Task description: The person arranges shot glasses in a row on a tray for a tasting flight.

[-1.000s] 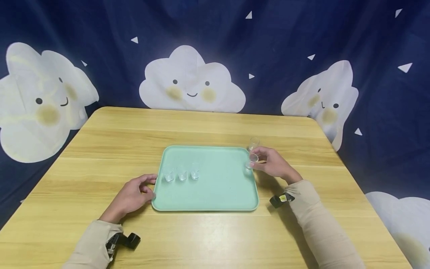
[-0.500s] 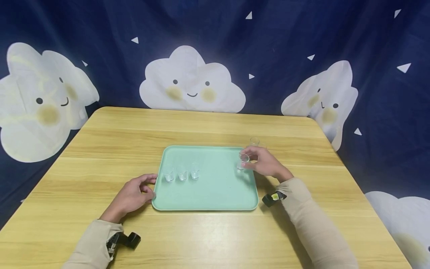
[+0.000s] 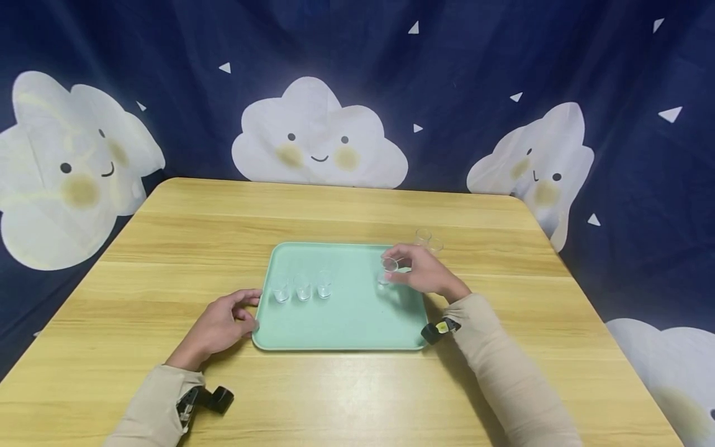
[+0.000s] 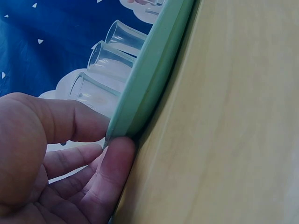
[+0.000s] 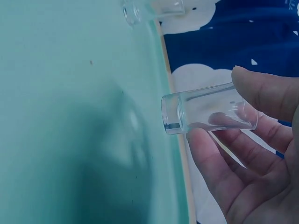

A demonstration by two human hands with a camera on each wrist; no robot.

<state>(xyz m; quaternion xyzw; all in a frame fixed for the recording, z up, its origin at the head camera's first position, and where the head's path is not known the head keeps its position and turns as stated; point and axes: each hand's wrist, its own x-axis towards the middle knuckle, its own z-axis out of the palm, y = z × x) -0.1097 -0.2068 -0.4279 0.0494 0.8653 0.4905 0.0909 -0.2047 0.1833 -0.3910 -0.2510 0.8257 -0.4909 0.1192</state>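
Observation:
My right hand pinches a small clear shot glass between thumb and fingers, base downward, over the right part of a mint-green tray. In the right wrist view the thick glass base hangs close over the tray surface. My left hand holds the tray's left rim, its thumb and fingers on either side of the edge in the left wrist view. Three more clear shot glasses stand upright in a row on the tray's left part, the rightmost glass nearest the middle.
Beyond the tray's back right corner, two further shot glasses stand on the wooden table, one a left glass, partly hidden by my right hand. A dark blue curtain with cloud prints hangs behind the table.
My right hand has carried the shot glass left, from the tray's right edge inward over the tray. The left hand, tray and row of glasses have stayed put.

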